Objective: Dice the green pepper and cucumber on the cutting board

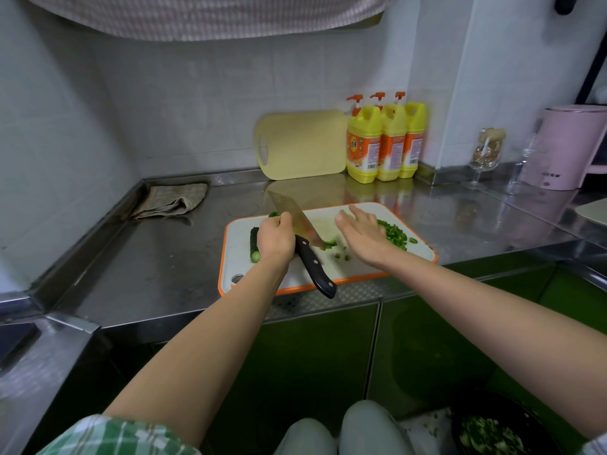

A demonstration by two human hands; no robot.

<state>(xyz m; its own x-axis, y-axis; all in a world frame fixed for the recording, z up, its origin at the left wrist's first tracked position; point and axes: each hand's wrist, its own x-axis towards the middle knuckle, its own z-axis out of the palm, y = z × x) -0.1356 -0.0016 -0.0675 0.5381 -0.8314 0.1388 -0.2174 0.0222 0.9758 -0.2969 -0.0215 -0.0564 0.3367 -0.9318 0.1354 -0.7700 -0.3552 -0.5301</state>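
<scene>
Left hand (274, 239) fingers grip knife (314, 265) mid-frame; right hand (361, 234) fingers spread, holding nothing, beside pepper (395, 235) at board's (237, 254) right edge.

Print on the yellow bottles (364, 144) is too blurred to read.

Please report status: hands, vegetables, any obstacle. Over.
Left hand grips knife. Right hand open beside diced pepper. Cucumber on cutting board, not yet diced. Nothing in the way.
</scene>
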